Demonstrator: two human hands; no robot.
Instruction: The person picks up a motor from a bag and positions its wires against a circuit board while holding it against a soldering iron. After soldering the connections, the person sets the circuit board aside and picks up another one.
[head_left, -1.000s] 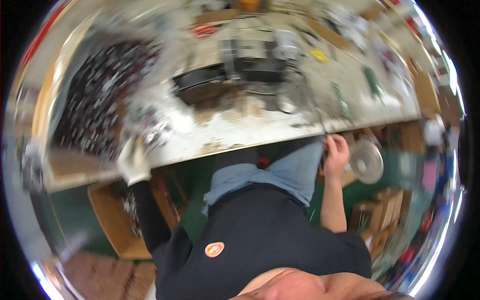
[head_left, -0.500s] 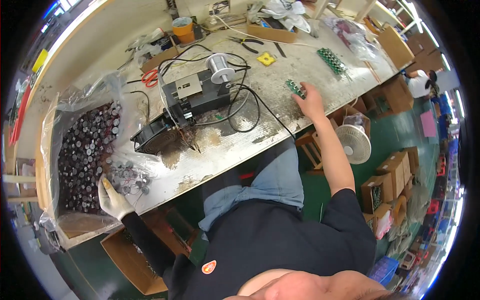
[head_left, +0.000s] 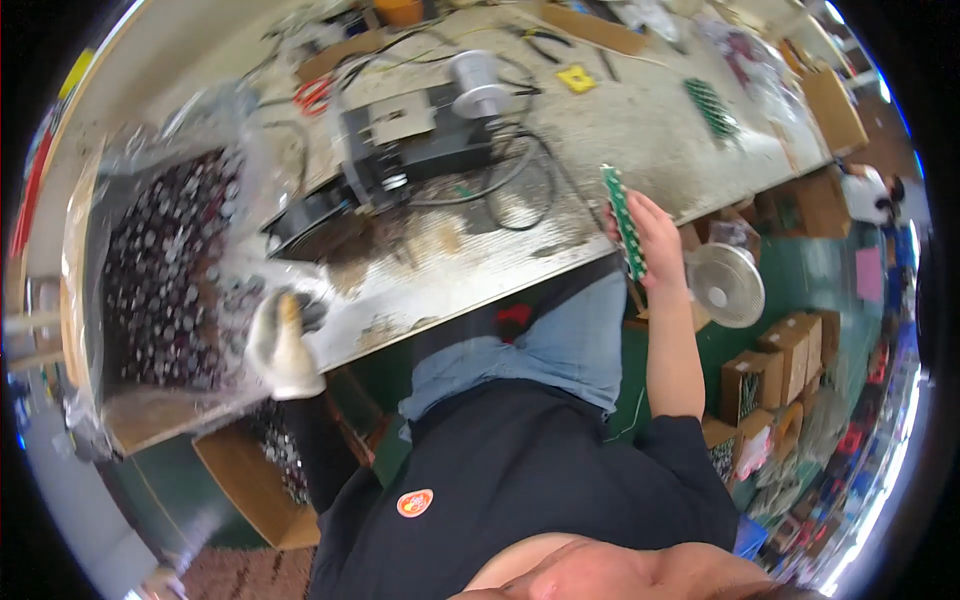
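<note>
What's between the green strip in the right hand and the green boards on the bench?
In the head view, only bare bench top lies between the held green strip and the green boards.

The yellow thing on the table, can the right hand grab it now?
Probably not just yet: the right hand is holding a green board, so its grip is busy. The yellow thing lies farther back on the table, with no tool seen between them.
</note>
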